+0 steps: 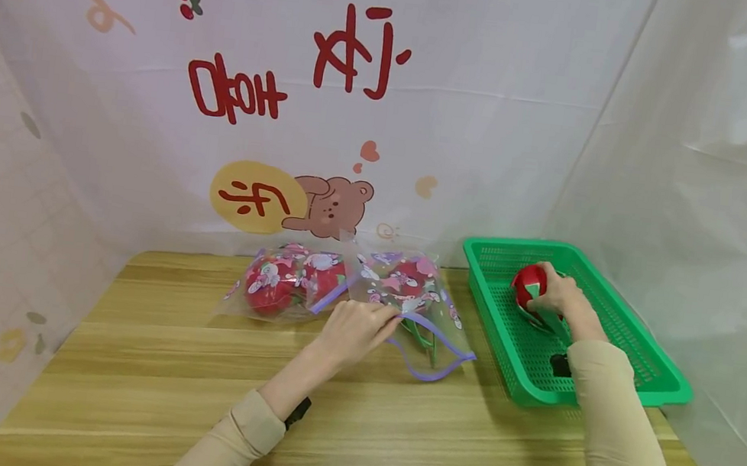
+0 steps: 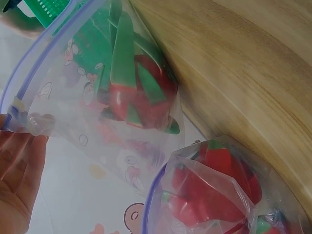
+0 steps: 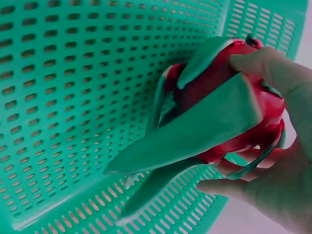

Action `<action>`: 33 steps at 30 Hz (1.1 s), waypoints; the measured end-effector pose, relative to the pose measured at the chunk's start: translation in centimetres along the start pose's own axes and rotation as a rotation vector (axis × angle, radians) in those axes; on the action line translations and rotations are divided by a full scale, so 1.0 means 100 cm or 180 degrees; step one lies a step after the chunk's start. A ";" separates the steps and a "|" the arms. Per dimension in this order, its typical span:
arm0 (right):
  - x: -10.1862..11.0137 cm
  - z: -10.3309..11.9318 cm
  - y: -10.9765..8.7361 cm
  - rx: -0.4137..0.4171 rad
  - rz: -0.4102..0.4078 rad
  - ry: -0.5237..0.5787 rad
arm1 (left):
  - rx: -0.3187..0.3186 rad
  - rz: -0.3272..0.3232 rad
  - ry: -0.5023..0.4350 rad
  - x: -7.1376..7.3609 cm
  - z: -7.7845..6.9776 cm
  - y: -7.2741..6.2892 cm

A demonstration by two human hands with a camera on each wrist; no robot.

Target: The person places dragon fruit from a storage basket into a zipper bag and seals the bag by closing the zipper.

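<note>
My right hand (image 1: 562, 294) grips a red dragon fruit (image 1: 530, 285) with long green scales, inside the green basket (image 1: 535, 395). In the right wrist view, fingers and thumb wrap around the dragon fruit (image 3: 243, 102). With my left hand (image 1: 354, 332) I pinch the purple zip edge of a clear printed bag (image 1: 443, 314), whose mouth gapes open. Another dragon fruit (image 2: 141, 95) lies inside this bag, as the left wrist view shows. Beside it on the left is a second printed bag (image 1: 281, 311) with red fruits (image 2: 214, 195) in it.
The basket stands at the right of the wooden table (image 1: 144, 361), by the white side wall covering. A small black object (image 1: 561, 364) shows in the basket near my right sleeve. Behind the bags hangs a white sheet (image 1: 483, 122) with red characters and a bear.
</note>
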State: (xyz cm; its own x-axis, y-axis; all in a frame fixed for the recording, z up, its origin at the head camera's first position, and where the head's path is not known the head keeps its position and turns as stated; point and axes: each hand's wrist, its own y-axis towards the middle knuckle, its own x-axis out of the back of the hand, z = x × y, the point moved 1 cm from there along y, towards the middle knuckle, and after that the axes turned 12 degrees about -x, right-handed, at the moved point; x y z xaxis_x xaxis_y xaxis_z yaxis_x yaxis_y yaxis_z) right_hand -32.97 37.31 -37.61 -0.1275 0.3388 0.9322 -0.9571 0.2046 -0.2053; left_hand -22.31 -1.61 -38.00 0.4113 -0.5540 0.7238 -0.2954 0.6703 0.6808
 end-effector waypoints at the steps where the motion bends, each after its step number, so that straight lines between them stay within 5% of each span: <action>1: -0.003 0.000 0.001 -0.0006 -0.0004 -0.0007 | -0.0005 -0.0006 0.0002 0.000 0.000 0.000; 10: -0.024 0.005 0.011 0.0094 -0.0423 -0.0339 | 0.0011 0.0023 0.0011 0.000 -0.001 0.000; 19: -0.017 0.014 0.006 0.0337 -0.0582 -0.0394 | 0.0089 -0.0003 0.0048 0.003 0.000 0.000; 25: 0.001 0.029 -0.013 0.0546 -0.0840 -0.0305 | 0.0135 0.0026 0.0042 0.002 0.001 -0.002; 33: 0.021 0.060 -0.066 0.0894 -0.1248 -0.0192 | 0.0171 0.0004 0.0054 0.002 0.002 -0.003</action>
State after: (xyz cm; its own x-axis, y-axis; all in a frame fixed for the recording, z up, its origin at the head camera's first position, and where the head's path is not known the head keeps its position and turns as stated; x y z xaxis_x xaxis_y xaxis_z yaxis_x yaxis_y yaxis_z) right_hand -28.53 31.12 -32.54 0.2500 0.2303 0.9405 -0.9682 0.0475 0.2457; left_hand -22.33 -2.02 -38.09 0.4253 -0.5444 0.7230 -0.3417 0.6431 0.6853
